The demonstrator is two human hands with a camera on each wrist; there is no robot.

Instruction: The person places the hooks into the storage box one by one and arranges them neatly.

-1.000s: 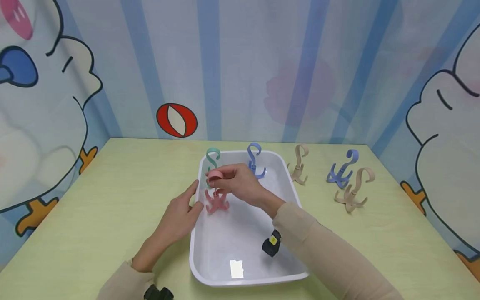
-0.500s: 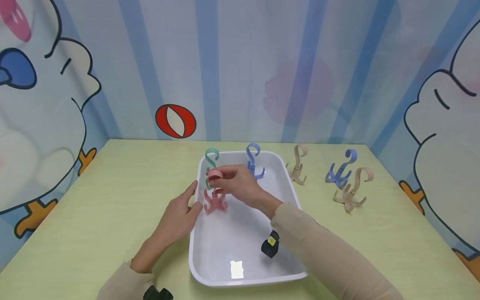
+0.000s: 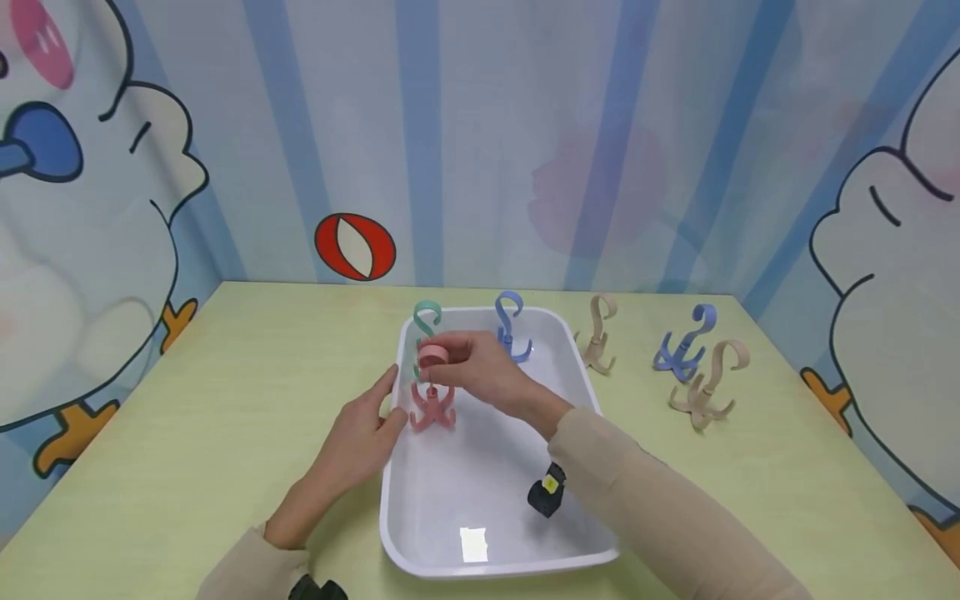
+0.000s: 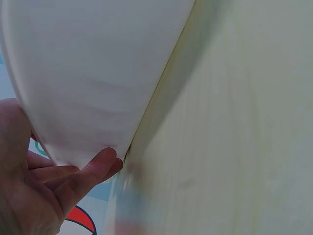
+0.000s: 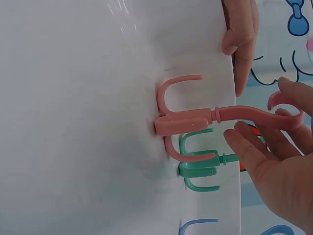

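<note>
A pink octopus-style hook [image 3: 432, 408] with several upturned prongs stands upright on the floor of the white tray [image 3: 480, 567], near its left wall. My right hand [image 3: 480, 371] holds it by the curled top, fingers and thumb around the curl in the head view. In the right wrist view the hook's stem [image 5: 254, 115] runs up between the fingers. My left hand [image 3: 363, 429] grips the tray's left rim; in the left wrist view its fingers [image 4: 93, 171] lie against the outer wall. Behind the pink hook, a green hook [image 3: 427, 315] is partly hidden by the right hand.
A blue hook [image 3: 510, 321] stands at the tray's back. On the table right of the tray are a beige hook [image 3: 597, 333], another blue hook [image 3: 682, 346] and a second beige hook [image 3: 708, 387]. A patterned backdrop [image 3: 480, 142] rises behind the table.
The pink hook's curled top has turned slightly in the right hand, while its base stays put in the tray. The left hand keeps its place on the rim.
</note>
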